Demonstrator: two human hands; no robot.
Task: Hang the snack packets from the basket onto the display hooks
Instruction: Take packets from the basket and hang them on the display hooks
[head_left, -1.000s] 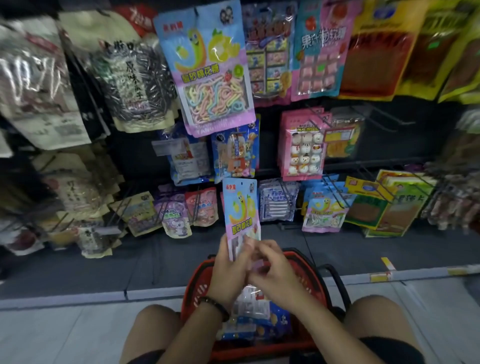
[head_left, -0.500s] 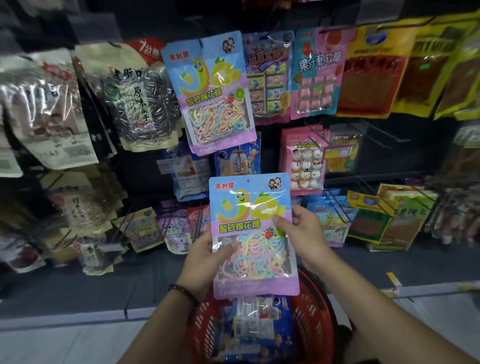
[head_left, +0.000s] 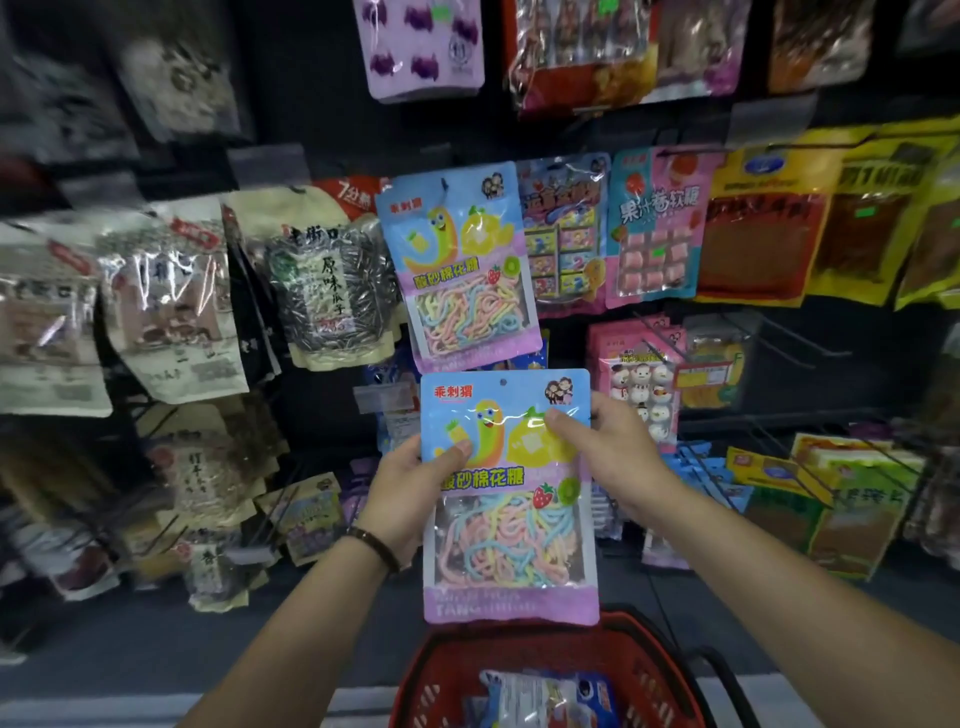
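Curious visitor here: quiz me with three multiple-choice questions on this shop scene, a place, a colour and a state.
1. Where does the held packet appear relative to its hung twin? A above; B just below; C far left.
2. The basket is: A red; B green; C white.
3. The held packet is: A gripped by left hand and right hand; B on a hook; C in the basket.
Answers: B, it sits under the twin; A, its rim is red; A, both hands pinch its edges.

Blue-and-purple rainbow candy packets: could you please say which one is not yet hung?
The lower packet, gripped by left hand and right hand; the upper packet hangs above it.
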